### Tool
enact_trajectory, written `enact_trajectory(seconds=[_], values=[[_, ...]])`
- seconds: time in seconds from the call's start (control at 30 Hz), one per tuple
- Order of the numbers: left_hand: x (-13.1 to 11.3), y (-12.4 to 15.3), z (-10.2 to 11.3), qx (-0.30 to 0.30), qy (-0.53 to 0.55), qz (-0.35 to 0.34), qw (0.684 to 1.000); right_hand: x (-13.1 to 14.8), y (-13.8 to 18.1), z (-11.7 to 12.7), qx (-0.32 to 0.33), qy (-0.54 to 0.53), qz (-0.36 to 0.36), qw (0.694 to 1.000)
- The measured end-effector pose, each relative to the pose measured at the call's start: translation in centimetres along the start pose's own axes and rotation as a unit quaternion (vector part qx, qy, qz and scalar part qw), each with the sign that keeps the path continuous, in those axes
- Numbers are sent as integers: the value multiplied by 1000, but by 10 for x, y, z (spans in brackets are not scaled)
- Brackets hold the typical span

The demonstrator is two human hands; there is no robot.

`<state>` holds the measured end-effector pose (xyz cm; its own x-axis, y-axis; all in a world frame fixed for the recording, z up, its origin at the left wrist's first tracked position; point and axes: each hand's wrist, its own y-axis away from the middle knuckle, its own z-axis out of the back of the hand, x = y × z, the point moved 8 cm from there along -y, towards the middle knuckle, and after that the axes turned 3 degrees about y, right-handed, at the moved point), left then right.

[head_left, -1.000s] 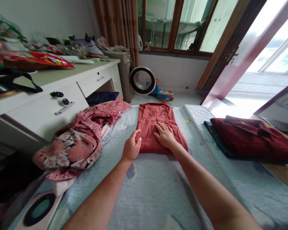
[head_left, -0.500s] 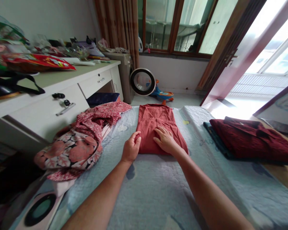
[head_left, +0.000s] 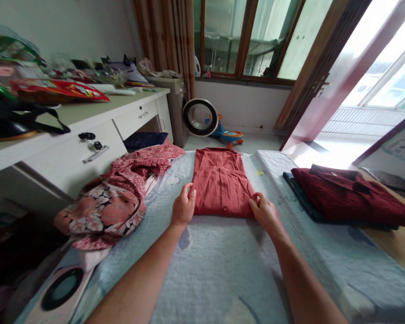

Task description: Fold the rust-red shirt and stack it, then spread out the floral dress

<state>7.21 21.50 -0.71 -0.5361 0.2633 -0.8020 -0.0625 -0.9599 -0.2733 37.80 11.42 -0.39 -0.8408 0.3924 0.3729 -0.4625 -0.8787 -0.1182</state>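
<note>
A folded rust-red button-front shirt lies flat on the light blue quilted cover, its V-shaped neckline toward the far end. My left hand is closed at the left edge of the shirt, thumb on top and the other fingers partly hidden at the edge. At the opposite edge, near the lower right corner, my right hand pinches the fabric between thumb and fingers. Two buttons show down the middle of the front.
A loose heap of patterned clothes lies to the left. Folded dark red and dark teal garments are stacked at the right. A cluttered desk stands along the left wall. Beyond the quilted cover is an open round appliance door.
My right hand has moved from the middle of the shirt to its right edge, uncovering the buttons. My left hand stays at the left edge. The view has shifted slightly.
</note>
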Motion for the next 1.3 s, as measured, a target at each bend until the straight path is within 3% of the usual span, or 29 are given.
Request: enact_trajectory(seconds=[0.3,0.7,0.87,0.93,1.03,1.13,1.3], values=[[-1,-1,9,-15,-28,-4,999,-4,1,0,-71,-82,-20,994],[-2,1,5,2,-170,8,985,1,3,-6,-34,7,-5,999],[-6,2,4,7,-189,-2,982,29,4,19,-99,70,68,990],[-8,3,3,12,-190,-4,982,50,0,23,-93,47,111,988],[-10,4,2,20,-198,-3,980,91,-11,13,-42,-12,197,979],[-10,5,1,29,-212,-6,977,119,-21,-8,-19,-12,226,974],[-5,4,2,45,-239,5,970,130,-27,-54,58,25,223,973]])
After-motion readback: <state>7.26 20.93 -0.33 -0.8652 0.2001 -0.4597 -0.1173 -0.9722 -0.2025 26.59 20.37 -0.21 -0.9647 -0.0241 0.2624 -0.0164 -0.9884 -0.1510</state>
